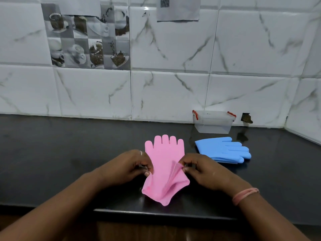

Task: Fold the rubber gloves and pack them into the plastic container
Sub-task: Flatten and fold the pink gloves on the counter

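Note:
A pink rubber glove [164, 153] lies on the black counter [69, 153], fingers pointing toward the wall. My left hand [130, 166] pinches its left edge near the wrist part. My right hand [204, 170] pinches the right edge, lifting a fold of pink rubber off the surface. The cuff end bulges toward the counter's front edge. To the right lie blue rubber gloves [224, 149], stacked flat with fingers pointing right. Behind them a clear plastic container [212, 123] with red clips stands open against the wall.
White marble-look tiles form the back wall and the right corner. A dark hole in the wall [246, 117] is just right of the container. The counter's front edge [165, 212] runs close under my wrists.

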`<state>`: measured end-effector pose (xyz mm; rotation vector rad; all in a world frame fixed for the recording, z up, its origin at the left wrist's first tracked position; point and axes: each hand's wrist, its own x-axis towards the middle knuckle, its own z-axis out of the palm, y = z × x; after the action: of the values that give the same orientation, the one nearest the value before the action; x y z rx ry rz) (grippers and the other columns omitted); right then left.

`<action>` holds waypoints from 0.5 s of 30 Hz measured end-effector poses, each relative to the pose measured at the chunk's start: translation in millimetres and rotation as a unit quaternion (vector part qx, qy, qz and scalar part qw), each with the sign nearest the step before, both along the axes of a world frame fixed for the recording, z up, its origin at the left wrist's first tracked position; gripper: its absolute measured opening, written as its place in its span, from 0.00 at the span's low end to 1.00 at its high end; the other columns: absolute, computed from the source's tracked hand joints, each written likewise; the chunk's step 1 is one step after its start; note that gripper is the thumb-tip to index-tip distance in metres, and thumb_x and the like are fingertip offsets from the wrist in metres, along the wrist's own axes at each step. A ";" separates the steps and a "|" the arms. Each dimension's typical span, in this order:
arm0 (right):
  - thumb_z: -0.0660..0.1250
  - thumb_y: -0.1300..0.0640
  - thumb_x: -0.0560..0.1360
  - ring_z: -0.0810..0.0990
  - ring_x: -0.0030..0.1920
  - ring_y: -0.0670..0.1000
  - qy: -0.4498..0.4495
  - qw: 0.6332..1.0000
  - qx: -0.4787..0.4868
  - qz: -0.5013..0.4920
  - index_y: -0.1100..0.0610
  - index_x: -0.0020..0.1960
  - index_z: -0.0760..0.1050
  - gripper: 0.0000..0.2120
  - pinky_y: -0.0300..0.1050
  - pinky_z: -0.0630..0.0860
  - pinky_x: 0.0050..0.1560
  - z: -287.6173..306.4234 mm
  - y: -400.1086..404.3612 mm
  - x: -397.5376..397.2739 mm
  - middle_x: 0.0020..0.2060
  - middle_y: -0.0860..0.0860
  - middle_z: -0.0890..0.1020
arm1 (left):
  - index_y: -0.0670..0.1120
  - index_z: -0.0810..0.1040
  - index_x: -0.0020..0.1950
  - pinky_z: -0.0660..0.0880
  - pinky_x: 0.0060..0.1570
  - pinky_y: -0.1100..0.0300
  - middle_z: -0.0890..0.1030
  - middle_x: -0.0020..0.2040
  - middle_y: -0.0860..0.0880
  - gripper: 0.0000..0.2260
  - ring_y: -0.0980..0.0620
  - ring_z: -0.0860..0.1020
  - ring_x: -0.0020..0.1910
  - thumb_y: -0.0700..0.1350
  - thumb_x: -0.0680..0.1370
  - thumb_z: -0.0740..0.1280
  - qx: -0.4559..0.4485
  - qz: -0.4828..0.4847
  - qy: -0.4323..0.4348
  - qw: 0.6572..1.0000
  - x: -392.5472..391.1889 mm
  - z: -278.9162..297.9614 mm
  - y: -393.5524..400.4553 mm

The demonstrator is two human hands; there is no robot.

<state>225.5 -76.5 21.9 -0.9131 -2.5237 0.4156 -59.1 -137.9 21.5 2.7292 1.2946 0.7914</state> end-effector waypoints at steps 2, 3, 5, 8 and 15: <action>0.63 0.55 0.81 0.82 0.49 0.48 0.023 0.999 -0.034 -0.017 0.50 0.51 0.79 0.06 0.48 0.78 0.55 1.8 7.8 -2.7 0.46 0.46 0.84 | 0.50 0.81 0.48 0.74 0.44 0.61 0.80 0.43 0.56 0.10 0.58 0.77 0.42 0.35 0.80 0.66 0.019 -0.011 -0.012 1.000 4.9 -4.8 3.4; 0.63 0.54 0.82 0.82 0.48 0.47 0.030 0.998 -0.055 -0.025 0.49 0.50 0.79 0.07 0.47 0.78 0.54 3.9 12.2 -4.0 0.45 0.45 0.84 | 0.51 0.79 0.47 0.73 0.44 0.59 0.80 0.43 0.55 0.11 0.55 0.77 0.42 0.35 0.80 0.65 0.004 -0.007 -0.039 0.999 4.9 -6.0 7.3; 0.62 0.53 0.83 0.80 0.40 0.38 0.050 0.993 -0.105 -0.031 0.44 0.46 0.79 0.10 0.37 0.75 0.45 8.7 20.5 -7.3 0.40 0.38 0.84 | 0.48 0.80 0.49 0.76 0.48 0.54 0.81 0.44 0.52 0.08 0.50 0.79 0.44 0.38 0.81 0.63 -0.046 0.011 -0.122 0.991 3.6 -7.3 17.8; 0.61 0.59 0.83 0.80 0.38 0.36 0.156 0.969 -0.192 -0.024 0.46 0.49 0.81 0.13 0.28 0.72 0.39 14.3 36.0 -17.6 0.38 0.37 0.85 | 0.47 0.81 0.63 0.75 0.62 0.59 0.84 0.60 0.52 0.13 0.57 0.81 0.58 0.43 0.81 0.61 -0.161 0.034 -0.283 0.945 8.6 -2.6 35.9; 0.60 0.63 0.80 0.78 0.32 0.42 0.276 0.922 -0.238 -0.133 0.59 0.48 0.82 0.12 0.33 0.71 0.33 14.1 71.7 -37.7 0.33 0.46 0.83 | 0.39 0.77 0.53 0.69 0.43 0.54 0.80 0.42 0.43 0.09 0.49 0.75 0.40 0.40 0.77 0.61 -0.211 0.236 -0.379 0.869 24.7 1.4 92.0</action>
<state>187.8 -4.9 35.9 -1.1010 -1.7800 1.0612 -34.4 -45.9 22.9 1.5042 1.6456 1.2432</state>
